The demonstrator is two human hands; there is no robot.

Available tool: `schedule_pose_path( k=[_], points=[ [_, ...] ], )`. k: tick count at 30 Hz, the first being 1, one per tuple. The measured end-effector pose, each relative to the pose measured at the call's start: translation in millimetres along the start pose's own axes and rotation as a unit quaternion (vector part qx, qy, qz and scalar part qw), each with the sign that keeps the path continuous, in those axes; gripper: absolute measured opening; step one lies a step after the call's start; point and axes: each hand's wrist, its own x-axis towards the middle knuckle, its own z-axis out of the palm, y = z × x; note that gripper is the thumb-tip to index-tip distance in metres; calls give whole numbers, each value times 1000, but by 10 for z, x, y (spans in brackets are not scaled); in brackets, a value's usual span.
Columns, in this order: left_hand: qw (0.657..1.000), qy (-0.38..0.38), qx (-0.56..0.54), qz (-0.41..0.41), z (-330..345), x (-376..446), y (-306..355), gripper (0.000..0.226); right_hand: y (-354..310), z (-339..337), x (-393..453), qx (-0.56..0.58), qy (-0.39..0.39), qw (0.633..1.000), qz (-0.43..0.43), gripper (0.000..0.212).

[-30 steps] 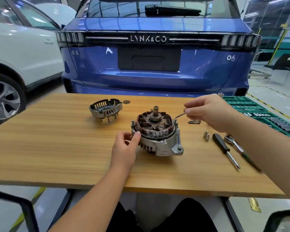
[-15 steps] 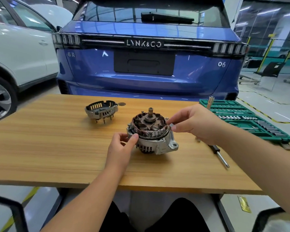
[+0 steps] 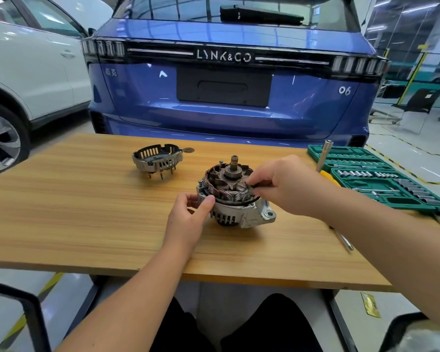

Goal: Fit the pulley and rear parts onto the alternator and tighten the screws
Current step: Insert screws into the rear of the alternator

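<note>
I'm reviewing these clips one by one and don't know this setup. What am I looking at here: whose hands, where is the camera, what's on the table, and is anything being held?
One camera, worn on a person's head, looks forward and down; no robot. On the wooden table stands an opened alternator, copper windings and shaft showing. The left hand holds its near-left edge. The right hand pinches at its far-right rim; whatever it pinches is too small to tell. A separate slotted rear cover lies behind, a green socket set to the right. A blue car is parked beyond.
</note>
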Motion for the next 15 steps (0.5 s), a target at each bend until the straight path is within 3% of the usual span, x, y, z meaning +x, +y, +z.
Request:
schedule_pose_path(
  k=[15],
  points=[
    [1000,5,2,1,11,31,-36,50,50,26,-12,-48,-47,996,-57,31]
  ],
)
